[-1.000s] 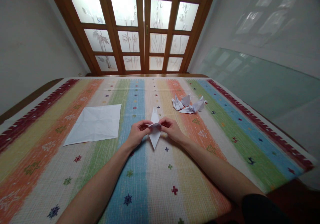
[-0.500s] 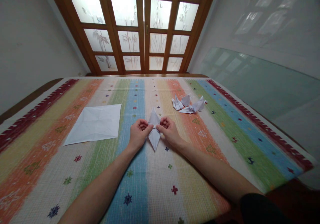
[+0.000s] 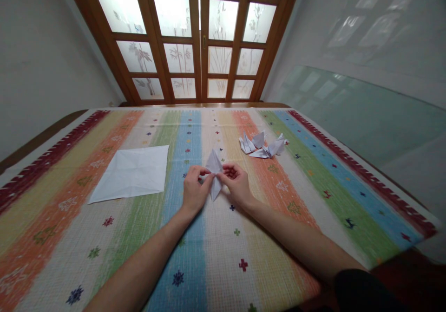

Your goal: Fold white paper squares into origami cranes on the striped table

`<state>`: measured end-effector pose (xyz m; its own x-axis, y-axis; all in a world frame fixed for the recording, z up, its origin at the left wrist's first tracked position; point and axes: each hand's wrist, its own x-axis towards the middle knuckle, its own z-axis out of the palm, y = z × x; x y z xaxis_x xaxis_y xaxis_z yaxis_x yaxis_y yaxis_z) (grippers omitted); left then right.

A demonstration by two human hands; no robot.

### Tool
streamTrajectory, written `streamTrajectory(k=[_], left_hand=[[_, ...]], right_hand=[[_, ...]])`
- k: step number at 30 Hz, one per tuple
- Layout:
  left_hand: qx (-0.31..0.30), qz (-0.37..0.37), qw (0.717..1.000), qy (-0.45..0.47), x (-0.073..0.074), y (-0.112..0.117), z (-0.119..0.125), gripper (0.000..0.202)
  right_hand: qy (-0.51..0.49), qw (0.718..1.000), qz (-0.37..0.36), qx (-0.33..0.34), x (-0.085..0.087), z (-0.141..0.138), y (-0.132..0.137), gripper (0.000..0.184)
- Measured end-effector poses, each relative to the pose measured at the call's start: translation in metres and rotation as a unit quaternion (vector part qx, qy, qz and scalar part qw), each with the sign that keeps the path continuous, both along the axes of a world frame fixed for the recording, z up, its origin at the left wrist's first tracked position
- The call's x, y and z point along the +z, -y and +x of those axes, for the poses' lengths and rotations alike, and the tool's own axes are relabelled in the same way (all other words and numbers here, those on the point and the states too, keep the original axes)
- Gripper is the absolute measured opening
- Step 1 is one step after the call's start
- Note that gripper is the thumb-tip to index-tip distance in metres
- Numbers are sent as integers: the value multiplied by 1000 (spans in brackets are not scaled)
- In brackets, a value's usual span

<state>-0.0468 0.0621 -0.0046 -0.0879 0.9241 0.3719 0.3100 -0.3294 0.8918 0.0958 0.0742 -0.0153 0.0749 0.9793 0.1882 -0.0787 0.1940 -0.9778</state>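
Observation:
A folded piece of white origami paper [image 3: 214,161], diamond-shaped with one point away from me and one toward me, is between my hands at the middle of the table. My left hand [image 3: 197,186] pinches its left side, thumb and forefinger at the waist of the diamond. From the other side my right hand [image 3: 237,182] grips it the same way, both thumbs nearly meeting at the centre. The fingers hide the middle of the fold.
A creased white paper sheet [image 3: 132,172] lies flat to the left. Folded paper cranes [image 3: 268,147] sit close together at the back right. A striped tablecloth [image 3: 167,265] covers the table; a wooden glazed door [image 3: 200,66] stands beyond its far edge.
The near point of the folded paper has tilted up and looks shorter and narrower. My left hand has turned slightly, its fingers closer in. The sheet and cranes have stayed put.

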Motion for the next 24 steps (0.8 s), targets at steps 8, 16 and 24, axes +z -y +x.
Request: streamTrajectory(k=[8,16,24], left_hand=[[-53,-30,997,40,0,4,2,33],[-48,-106,966,230,-8,-15,-6,32],[-101,-185,938,277,-8,-14,-8,36]], right_hand=[[260,932,253,22,5,-1,16,33],[318,885,336,50,5,7,8,38],[332,881,319,111,2,23,-8,40]])
